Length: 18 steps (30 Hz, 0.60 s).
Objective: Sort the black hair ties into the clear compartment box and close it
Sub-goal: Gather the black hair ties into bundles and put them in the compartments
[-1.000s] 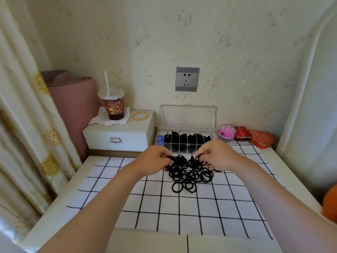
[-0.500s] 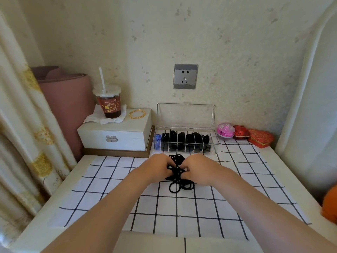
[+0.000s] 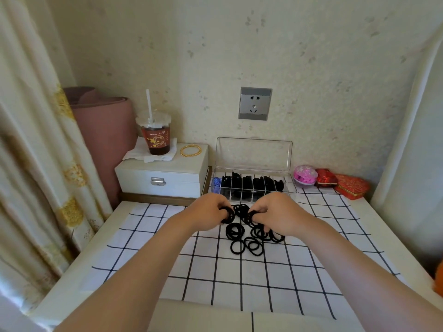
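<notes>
hands have parted; left hand (image 3: 211, 212) and right hand (image 3: 275, 213) each pinch black hair ties (image 3: 247, 236).

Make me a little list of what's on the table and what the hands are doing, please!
left hand: pinching black hair ties
right hand: pinching black hair ties
loose hair ties: heaped on the checked cloth
clear compartment box: lid up, several slots filled with black ties, blue ones at its left end
white box: holds a drink cup and gold bangles
</notes>
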Each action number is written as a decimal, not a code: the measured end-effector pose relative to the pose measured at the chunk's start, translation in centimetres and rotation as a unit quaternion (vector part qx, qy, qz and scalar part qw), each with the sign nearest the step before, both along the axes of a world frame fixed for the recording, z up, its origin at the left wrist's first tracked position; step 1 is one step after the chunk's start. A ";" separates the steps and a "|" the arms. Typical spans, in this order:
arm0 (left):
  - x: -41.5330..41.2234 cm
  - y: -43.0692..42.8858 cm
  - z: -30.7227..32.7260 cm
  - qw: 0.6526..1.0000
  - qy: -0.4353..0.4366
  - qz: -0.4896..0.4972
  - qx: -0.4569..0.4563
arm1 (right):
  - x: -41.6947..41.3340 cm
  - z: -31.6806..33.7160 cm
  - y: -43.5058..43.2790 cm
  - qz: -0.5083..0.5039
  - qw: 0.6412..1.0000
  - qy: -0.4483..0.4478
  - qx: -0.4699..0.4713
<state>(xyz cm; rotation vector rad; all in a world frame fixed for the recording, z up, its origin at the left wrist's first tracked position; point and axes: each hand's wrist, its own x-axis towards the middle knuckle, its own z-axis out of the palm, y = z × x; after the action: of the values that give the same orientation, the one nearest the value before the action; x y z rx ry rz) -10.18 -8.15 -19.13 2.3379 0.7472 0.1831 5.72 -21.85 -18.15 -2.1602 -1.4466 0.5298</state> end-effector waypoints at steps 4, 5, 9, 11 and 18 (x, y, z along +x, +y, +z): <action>0.2 -0.6 0.0 0.999 -0.025 -0.004 -0.043 | 0.3 0.7 -0.4 -0.016 0.999 0.045 0.016; 0.3 -0.7 0.0 0.999 -0.018 -0.014 -0.028 | 0.3 1.0 -0.5 -0.016 0.999 0.045 0.014; 0.5 -1.0 -0.1 0.999 0.013 -0.030 0.021 | 0.3 1.6 -1.0 -0.021 0.999 0.044 -0.016; 0.6 -1.0 -0.4 0.997 0.045 -0.034 0.042 | 0.4 1.6 -1.2 -0.002 0.997 0.063 -0.046; 1.4 -1.6 -1.2 0.990 0.091 -0.079 0.074 | 0.6 1.0 -0.9 0.045 0.992 0.064 -0.096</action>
<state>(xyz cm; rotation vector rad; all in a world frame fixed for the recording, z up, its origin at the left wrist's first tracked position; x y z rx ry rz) -8.81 -9.71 -20.34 2.5678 0.6486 -0.0464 6.36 -22.78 -17.18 -2.1692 -1.4799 0.8558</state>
